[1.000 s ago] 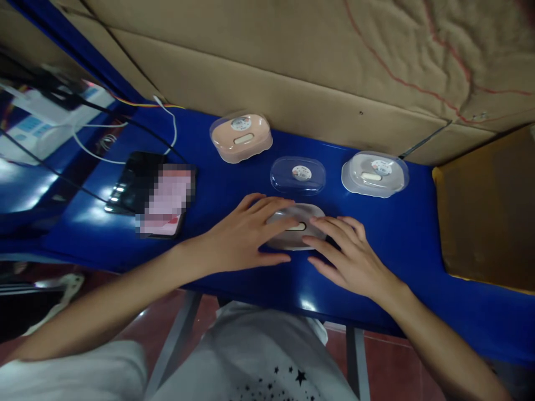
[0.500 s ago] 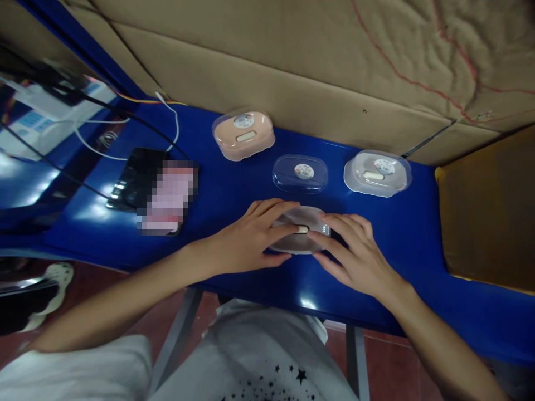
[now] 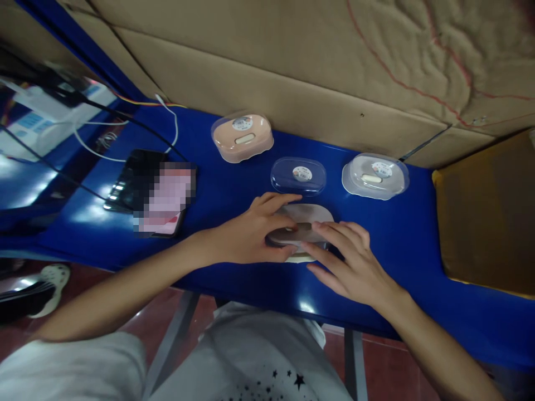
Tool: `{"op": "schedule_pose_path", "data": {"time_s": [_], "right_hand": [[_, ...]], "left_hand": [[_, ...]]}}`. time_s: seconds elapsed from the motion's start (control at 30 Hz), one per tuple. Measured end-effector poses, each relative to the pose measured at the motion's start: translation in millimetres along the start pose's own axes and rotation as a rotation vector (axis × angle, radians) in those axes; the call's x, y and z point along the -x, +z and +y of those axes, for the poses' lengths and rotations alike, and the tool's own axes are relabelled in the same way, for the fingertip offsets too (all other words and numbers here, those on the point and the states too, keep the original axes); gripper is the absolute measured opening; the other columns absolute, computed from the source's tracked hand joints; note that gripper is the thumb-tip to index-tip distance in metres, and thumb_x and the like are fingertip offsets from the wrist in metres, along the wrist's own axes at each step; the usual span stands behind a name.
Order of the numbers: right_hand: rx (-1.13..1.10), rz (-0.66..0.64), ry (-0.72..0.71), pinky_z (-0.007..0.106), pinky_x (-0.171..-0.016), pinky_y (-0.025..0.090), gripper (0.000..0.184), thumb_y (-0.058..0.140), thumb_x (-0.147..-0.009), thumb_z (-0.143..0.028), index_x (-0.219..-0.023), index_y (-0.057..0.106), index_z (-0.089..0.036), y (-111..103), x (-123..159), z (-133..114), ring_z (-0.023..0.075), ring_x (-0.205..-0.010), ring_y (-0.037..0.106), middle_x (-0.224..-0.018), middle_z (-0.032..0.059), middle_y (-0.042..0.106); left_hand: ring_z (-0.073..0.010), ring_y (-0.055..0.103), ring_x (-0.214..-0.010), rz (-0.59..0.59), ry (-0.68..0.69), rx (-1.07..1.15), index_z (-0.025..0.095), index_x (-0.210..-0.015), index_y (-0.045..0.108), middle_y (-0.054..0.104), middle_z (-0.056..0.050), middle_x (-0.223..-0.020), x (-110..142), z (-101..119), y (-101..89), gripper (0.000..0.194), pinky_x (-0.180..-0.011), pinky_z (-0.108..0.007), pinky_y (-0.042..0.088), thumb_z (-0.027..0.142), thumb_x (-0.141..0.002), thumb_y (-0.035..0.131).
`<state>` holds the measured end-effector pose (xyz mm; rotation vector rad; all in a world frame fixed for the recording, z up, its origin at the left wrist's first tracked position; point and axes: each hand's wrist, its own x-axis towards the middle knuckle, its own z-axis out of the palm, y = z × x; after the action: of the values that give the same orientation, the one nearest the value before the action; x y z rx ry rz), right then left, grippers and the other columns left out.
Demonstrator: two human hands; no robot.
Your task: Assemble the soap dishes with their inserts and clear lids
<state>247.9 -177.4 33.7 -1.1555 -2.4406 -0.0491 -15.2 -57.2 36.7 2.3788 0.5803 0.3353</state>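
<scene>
In front of me is a grey oval box (image 3: 311,211), like a soap box, with a slotted inner tray (image 3: 295,235) that sits tilted in it, near edge raised. My left hand (image 3: 261,231) grips the tray's left end, index finger at the slot and thumb at the near side. At the right end, my right hand (image 3: 345,253) has its fingertips on the tray; its thumb is lower, near the front rim. Just behind lies a clear oval lid (image 3: 286,175) with a round sticker. Fingers hide parts of the box.
A pink lidded box (image 3: 253,146) and a white lidded box (image 3: 355,184) stand at the back of the blue table (image 3: 234,197). A phone (image 3: 169,197), cables and a power strip (image 3: 42,120) are on the left. A cardboard box (image 3: 485,223) stands right, before a cardboard wall (image 3: 251,72).
The inner tray lay level in the box before; its near edge is now raised and the tray tilts. My fingers have shifted slightly around it.
</scene>
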Motion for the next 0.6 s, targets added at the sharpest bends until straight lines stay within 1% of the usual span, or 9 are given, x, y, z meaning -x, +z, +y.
{"op": "schedule_pose_path", "data": {"time_s": [0.13,0.23,0.3,0.37,0.47,0.6], "right_hand": [[0.022,0.007,-0.026,0.047,-0.119,0.04,0.033,0.069,-0.105,-0.031,-0.137,0.07,-0.025,1.5,-0.7,-0.3,0.0269,-0.135,0.063,-0.148,0.0097,0.072],[0.028,0.002,-0.033,0.046,-0.119,0.039,0.02,0.068,-0.106,-0.029,-0.125,0.074,-0.025,6.0,-1.2,-1.7,0.0255,-0.133,0.064,-0.142,0.0081,0.076],[0.016,-0.005,-0.042,0.046,-0.118,0.038,0.014,0.067,-0.107,-0.027,-0.117,0.076,-0.025,10.4,-0.8,-3.5,0.0251,-0.134,0.064,-0.14,0.0067,0.077],[-0.009,-0.014,-0.056,0.046,-0.118,0.038,0.012,0.066,-0.107,-0.025,-0.113,0.076,-0.025,14.4,0.1,-5.8,0.025,-0.135,0.063,-0.138,0.0067,0.077],[-0.053,-0.029,-0.067,0.046,-0.118,0.039,0.012,0.066,-0.107,-0.025,-0.114,0.076,-0.023,17.3,1.2,-8.8,0.0246,-0.137,0.062,-0.138,0.0071,0.078],[-0.071,-0.047,-0.07,0.046,-0.118,0.039,0.009,0.066,-0.107,-0.026,-0.109,0.075,-0.023,16.5,0.6,-9.9,0.0244,-0.137,0.063,-0.139,0.0076,0.077]], "left_hand": [[-0.0376,0.046,-0.156,0.048,0.023,-0.056,0.023,-0.125,0.075,0.048,-0.018,-0.168,-3.3,-3.4,1.4,0.034,-0.125,-0.061,0.04,0.044,-0.099,0.074],[-0.0386,0.049,-0.153,0.062,0.04,-0.12,0.024,-0.122,0.075,0.05,-0.017,-0.167,-11.8,-10.2,0.2,0.031,-0.123,-0.062,0.042,0.045,-0.099,0.075],[-0.0406,0.05,-0.152,0.075,0.057,-0.161,0.022,-0.121,0.076,0.051,-0.018,-0.166,-19.0,-15.1,-0.5,0.031,-0.121,-0.063,0.043,0.042,-0.097,0.077],[-0.0417,0.051,-0.151,0.089,0.075,-0.203,0.021,-0.121,0.076,0.053,-0.019,-0.164,-24.7,-18.6,-1.2,0.03,-0.12,-0.064,0.044,0.038,-0.097,0.077],[-0.041,0.051,-0.151,0.089,0.089,-0.254,0.019,-0.124,0.076,0.054,-0.02,-0.162,-28.0,-20.0,-3.1,0.029,-0.12,-0.062,0.045,0.034,-0.099,0.076],[-0.0401,0.053,-0.149,0.108,0.056,-0.273,0.02,-0.125,0.077,0.056,-0.019,-0.16,-25.4,-18.3,-5.3,0.026,-0.12,-0.06,0.044,0.029,-0.1,0.073]]}}
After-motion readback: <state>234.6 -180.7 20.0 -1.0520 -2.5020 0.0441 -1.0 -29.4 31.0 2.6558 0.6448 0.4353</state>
